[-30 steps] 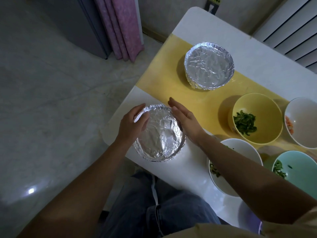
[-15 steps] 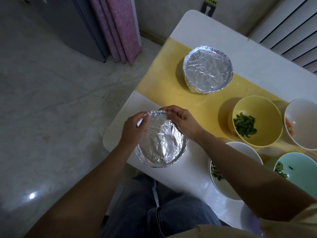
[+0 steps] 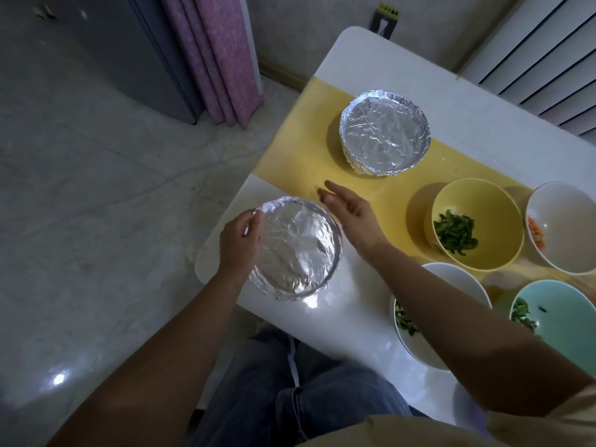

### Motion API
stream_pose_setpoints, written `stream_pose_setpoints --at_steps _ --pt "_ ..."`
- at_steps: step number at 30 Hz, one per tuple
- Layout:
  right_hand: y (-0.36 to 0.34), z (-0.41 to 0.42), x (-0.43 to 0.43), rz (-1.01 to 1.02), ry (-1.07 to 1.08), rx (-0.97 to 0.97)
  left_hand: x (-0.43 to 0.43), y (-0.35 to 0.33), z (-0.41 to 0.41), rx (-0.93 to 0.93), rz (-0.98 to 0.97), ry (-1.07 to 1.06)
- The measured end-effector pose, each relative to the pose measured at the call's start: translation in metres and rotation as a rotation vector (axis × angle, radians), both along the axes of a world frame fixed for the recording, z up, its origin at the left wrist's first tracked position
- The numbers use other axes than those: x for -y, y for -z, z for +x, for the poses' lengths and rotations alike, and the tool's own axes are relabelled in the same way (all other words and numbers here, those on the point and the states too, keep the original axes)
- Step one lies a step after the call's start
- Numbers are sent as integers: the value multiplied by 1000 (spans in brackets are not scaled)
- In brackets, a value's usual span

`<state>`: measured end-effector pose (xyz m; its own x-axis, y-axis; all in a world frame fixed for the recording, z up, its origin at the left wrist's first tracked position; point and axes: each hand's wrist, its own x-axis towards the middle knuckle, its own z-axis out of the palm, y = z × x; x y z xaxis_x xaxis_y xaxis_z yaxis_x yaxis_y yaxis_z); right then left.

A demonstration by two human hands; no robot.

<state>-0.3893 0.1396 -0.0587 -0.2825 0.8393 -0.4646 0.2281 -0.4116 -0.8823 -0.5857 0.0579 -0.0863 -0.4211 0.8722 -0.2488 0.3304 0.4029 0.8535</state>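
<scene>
White tabletop (image 3: 354,317) at my knees carries the foil-covered dish (image 3: 296,250), its cover nearly sealed, I judge: my left hand (image 3: 238,243) pinches the rim at 9 o'clock, my right hand (image 3: 351,214) lies flat and open at 2 o'clock, leaving only a little crimping.

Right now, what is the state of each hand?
Left hand: grips the near foil-covered dish by its rim.
Right hand: open, fingers straight, holding nothing.
</scene>
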Motion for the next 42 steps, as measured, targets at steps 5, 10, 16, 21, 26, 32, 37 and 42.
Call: stream_pose_setpoints --at_steps 5,10,16,21,26,32,37,42 --pt "3 3 29 -27 207 31 12 2 -4 16 26 -286" --pt "5 -24 64 -63 242 -58 21 1 7 18 -18 -367" --pt "10 -36 62 -19 292 18 24 -3 7 23 -61 -379" --pt "9 -32 68 -1 225 93 27 -9 6 69 -119 -326" --pt "12 -36 77 123 212 225 28 -13 7 18 -134 -279" --pt "12 -38 78 8 298 145 28 -9 3 80 -156 -260" --pt "16 -34 78 -28 354 83 27 -9 2 97 -150 -257" --pt "18 -32 74 -41 329 123 26 -12 1 116 -193 -247"
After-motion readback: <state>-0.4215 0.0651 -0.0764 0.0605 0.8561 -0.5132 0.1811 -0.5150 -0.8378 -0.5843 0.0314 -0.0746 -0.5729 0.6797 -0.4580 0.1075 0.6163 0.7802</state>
